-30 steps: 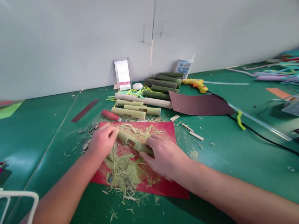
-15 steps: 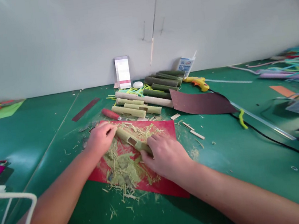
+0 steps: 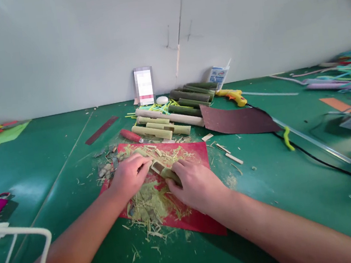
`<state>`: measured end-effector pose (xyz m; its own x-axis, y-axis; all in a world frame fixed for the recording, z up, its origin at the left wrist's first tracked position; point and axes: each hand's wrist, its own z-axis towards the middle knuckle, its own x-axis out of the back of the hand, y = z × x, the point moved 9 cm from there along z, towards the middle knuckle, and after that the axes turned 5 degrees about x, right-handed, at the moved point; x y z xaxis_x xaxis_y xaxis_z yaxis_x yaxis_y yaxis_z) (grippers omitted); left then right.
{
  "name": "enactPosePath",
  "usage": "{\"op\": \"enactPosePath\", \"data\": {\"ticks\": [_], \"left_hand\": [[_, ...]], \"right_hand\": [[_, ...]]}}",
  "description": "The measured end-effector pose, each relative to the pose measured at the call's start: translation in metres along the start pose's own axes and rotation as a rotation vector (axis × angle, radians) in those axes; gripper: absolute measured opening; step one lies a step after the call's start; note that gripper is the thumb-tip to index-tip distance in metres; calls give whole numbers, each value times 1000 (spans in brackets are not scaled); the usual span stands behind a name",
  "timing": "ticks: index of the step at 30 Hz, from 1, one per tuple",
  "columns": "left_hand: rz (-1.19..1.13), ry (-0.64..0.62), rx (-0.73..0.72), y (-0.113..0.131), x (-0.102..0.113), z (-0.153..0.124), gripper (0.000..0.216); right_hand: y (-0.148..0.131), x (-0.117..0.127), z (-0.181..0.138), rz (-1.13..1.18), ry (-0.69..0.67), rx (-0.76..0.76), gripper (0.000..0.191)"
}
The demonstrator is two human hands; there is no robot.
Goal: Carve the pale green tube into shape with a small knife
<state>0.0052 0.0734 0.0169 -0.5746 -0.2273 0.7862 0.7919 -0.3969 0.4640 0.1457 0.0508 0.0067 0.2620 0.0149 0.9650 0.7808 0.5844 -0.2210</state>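
Note:
A pale green bamboo tube (image 3: 167, 173) with a rectangular window cut in its side lies slanted between my two hands, above a red sheet (image 3: 193, 146). My right hand (image 3: 197, 184) wraps round its near end. Over the far end, just beside the window, my left hand (image 3: 131, 174) is closed with its fingertips on the tube; its palm side is hidden, so anything else in it cannot be seen. Pale shavings and greenish dust (image 3: 147, 200) cover much of the sheet under the hands.
Behind the sheet lie a red-handled tool (image 3: 130, 135), cut bamboo pieces (image 3: 152, 131), darker green tubes (image 3: 190, 95) and a brown sandpaper strip (image 3: 238, 119). A yellow glue gun (image 3: 232, 97) sits behind, its black cord trailing right. A phone (image 3: 144, 86) leans against the wall.
My left hand has slid along the tube towards my right hand and now covers the far end up to the window. My right hand keeps its hold almost in place.

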Motion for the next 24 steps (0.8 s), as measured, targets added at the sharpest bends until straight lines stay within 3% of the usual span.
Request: {"op": "enactPosePath", "data": {"ticks": [3, 7, 11, 15, 19, 22, 24], "left_hand": [[55, 99, 8, -3, 7, 3, 22], [21, -2, -35, 1, -2, 4, 21], [47, 76, 9, -1, 6, 4, 22], [-9, -29, -8, 1, -3, 2, 21], [34, 73, 19, -1, 7, 1, 22], [-37, -23, -18, 5, 0, -1, 20], [-43, 1, -4, 4, 2, -1, 19]], "right_hand": [[1, 0, 0, 3, 16, -1, 19], [1, 0, 0, 9, 2, 4, 16], [1, 1, 0, 26, -5, -11, 17], [-1, 1, 0, 31, -21, -9, 14], [1, 1, 0, 46, -15, -26, 16], [1, 0, 0, 41, -26, -23, 15], [1, 0, 0, 41, -29, -18, 16]]}}
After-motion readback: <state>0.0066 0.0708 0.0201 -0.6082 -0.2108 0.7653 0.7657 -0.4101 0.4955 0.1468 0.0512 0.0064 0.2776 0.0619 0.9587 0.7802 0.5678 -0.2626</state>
